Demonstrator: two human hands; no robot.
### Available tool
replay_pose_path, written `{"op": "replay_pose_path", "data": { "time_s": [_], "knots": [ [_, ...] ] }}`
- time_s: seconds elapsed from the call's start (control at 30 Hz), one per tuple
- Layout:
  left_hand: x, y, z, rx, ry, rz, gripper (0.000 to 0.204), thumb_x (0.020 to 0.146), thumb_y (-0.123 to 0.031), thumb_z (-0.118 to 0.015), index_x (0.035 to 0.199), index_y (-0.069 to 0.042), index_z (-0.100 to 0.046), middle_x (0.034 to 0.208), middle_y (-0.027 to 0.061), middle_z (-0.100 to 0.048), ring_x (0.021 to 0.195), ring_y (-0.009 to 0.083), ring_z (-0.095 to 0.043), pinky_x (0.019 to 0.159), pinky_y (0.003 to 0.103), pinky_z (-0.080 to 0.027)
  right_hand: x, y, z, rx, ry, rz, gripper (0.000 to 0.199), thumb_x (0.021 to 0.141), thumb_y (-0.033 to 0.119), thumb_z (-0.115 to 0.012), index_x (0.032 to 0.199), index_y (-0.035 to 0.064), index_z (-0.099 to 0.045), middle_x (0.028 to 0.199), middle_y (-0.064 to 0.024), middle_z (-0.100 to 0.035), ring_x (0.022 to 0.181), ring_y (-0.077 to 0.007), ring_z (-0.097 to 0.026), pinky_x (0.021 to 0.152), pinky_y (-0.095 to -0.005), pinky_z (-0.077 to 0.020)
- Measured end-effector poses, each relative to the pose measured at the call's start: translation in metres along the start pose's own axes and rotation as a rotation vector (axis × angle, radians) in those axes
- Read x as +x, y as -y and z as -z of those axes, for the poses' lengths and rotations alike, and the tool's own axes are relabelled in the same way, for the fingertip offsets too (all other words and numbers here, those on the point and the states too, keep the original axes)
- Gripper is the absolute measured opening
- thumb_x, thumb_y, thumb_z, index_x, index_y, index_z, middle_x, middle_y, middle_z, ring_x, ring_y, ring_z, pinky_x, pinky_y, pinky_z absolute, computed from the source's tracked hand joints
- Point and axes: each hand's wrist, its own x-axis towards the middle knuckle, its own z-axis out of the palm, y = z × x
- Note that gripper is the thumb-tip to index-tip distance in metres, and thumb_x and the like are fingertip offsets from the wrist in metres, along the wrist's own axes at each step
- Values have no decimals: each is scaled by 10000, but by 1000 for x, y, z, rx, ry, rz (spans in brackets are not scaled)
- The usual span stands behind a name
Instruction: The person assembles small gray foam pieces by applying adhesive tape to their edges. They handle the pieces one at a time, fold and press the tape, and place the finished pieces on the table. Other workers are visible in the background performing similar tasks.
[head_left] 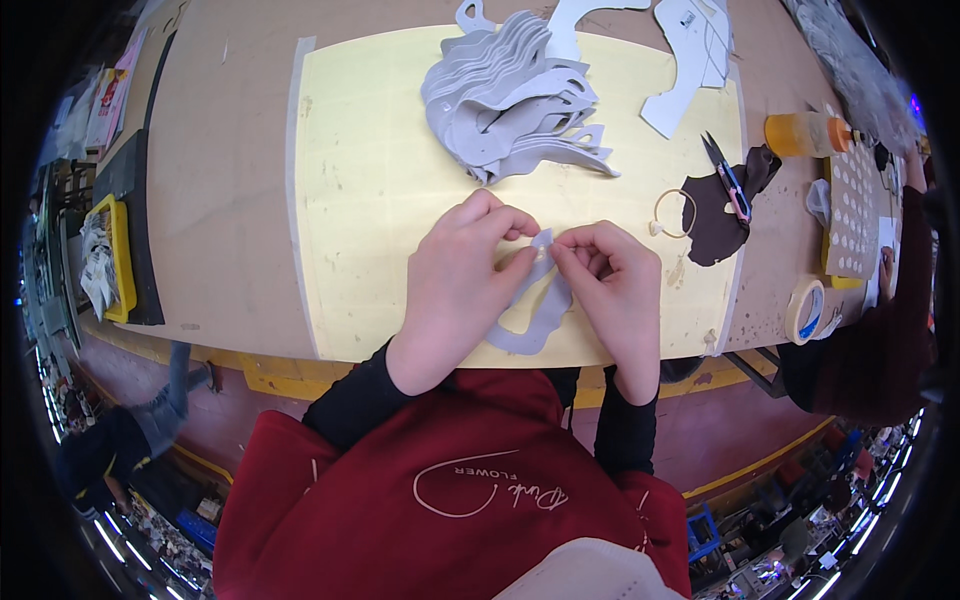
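Both of my hands meet over the yellow sheet [370, 200] near the table's front edge. Between them is a grey curved cut piece [524, 340], looped, with its narrow ends up at my fingertips. My left hand [462, 270] pinches one side of it between thumb and fingers. On the other side, the thumb and forefinger of my right hand [612, 280] press together on the same piece. Its lower curve rests on the sheet. Just beyond my hands lies a heaped stack of similar grey pieces [510, 100].
White pattern pieces [680, 65] lie at the back. To the right are thread snips [733, 185] on a dark scrap [708, 222], a ring-shaped band [673, 213], an orange-yellow bottle [797, 134] and a tape roll [803, 312]. A yellow basket [122, 260] stands left; another person's sleeve [850, 350] is at right.
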Motion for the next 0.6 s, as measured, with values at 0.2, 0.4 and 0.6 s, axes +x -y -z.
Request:
{"op": "replay_pose_path", "data": {
  "time_s": [0.2, 0.4, 0.6],
  "knots": [
    [0, 3, 1, 1, -7, -11, 138, 832, -140, -711, 963, -98, -716, 925, 46, -643, 910, 206, -677, 740, 355, -536, 0, 1, -1, -26, -19, 0, 52, 823, 52, -741, 845, 12, -717, 656, -26, -575, 547, -89, -526, 527, -245, -431],
    [0, 4, 3, -11, 2, -15, 132, 837, -146, -718, 960, -96, -714, 921, 45, -642, 909, 207, -676, 744, 354, -536, 0, 0, 3, -9, 21, -2, 55, 823, 40, -735, 853, -2, -717, 676, -29, -572, 558, -91, -522, 535, -246, -431],
    [-1, 3, 1, -4, -8, -3, 150, 837, -151, -716, 975, -93, -714, 918, 35, -630, 901, 185, -659, 724, 332, -513, -1, 3, 2, -50, 10, 24, 48, 852, 15, -723, 857, -24, -695, 682, 25, -573, 591, -29, -450, 539, -207, -375]
  ]
}}
